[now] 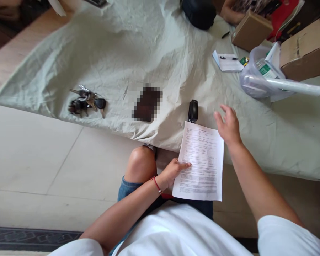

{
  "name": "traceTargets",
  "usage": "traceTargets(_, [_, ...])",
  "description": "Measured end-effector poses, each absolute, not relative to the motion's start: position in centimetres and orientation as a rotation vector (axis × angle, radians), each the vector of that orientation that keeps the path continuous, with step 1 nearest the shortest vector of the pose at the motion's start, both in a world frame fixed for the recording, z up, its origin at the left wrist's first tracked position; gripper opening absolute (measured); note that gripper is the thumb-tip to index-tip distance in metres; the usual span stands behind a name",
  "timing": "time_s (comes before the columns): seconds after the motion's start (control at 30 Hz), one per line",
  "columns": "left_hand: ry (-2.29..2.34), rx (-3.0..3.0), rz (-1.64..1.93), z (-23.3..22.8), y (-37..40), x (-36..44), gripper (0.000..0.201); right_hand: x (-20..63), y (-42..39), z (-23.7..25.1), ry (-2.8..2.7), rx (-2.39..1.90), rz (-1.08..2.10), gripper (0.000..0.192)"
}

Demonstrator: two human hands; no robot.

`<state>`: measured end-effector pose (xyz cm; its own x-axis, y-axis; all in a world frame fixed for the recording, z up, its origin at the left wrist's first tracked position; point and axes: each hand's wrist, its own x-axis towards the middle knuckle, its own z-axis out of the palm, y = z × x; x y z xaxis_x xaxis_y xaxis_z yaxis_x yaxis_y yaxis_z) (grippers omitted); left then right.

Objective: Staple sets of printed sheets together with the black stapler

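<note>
The left hand pinches the papers at their left edge, thumb on top, fingers under. The papers lie over the lap, and their top edge leans on the side of the bed. The right hand is open with fingers spread. It holds nothing and floats just past the top right corner of the papers, at 2 o'clock from them.

The black stapler lies on the pale sheet, touching the top of the papers at 12 o'clock. I think the pages are being held in a neat stack. To get the stapler, the free hand must go toward 9 o'clock.

A bunch of keys lies far off at 9 o'clock. A dark thing beside the stapler is blurred out. The print is too small to read. At 1 o'clock another person's arm is cut off.
</note>
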<state>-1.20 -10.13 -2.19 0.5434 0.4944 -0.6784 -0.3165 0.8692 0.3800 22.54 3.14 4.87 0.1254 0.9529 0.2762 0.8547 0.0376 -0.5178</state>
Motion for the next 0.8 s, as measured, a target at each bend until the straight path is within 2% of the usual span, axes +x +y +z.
traceTargets(0.2, [0.858,0.124,0.454,-2.5,-11.9,-4.2,0.047,24.7,-13.0,0.7,-1.328,-2.132,0.536,0.045])
traceTargets(0.33, [0.853,0.117,0.471,-3.5,-12.7,-4.3,0.054,23.9,-19.7,-1.5,-0.747,-2.050,1.031,0.053])
traceTargets(0.47, [0.875,0.160,0.500,-4.5,-12.6,-3.0,0.057,22.3,-20.3,-1.6,-0.543,-1.768,1.287,0.050])
traceTargets(0.63, [0.918,0.251,0.599,-5.1,-12.4,-2.2,0.056,21.6,-18.1,-1.9,-0.463,-1.686,1.335,0.056])
traceTargets(0.8, [0.956,0.206,0.800,-5.9,-12.0,-2.7,0.046,23.1,-17.8,-2.6,-0.504,-1.683,1.362,0.052])
